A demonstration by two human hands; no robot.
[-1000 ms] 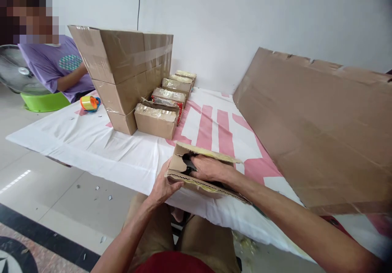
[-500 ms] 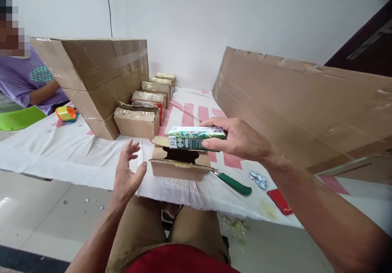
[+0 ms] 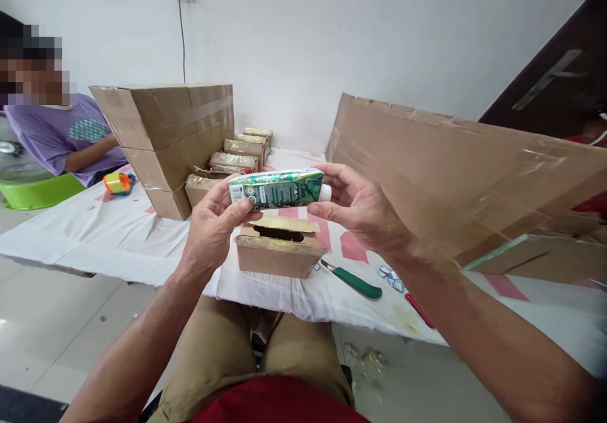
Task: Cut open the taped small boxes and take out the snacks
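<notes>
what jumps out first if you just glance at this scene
A green tube held up in mid-air at the centre, the left hand on one end and the right hand on the capped end. Right below it an open cardboard box sits at the near edge of the white sheet, with a green-handled knife beside it.

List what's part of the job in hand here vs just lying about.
In hand:
left hand and right hand, gripping the ends of the green carton
small open cardboard box right below it

Lying about:
green-handled knife
stacked taped boxes
large cardboard sheet
orange tape dispenser
</notes>
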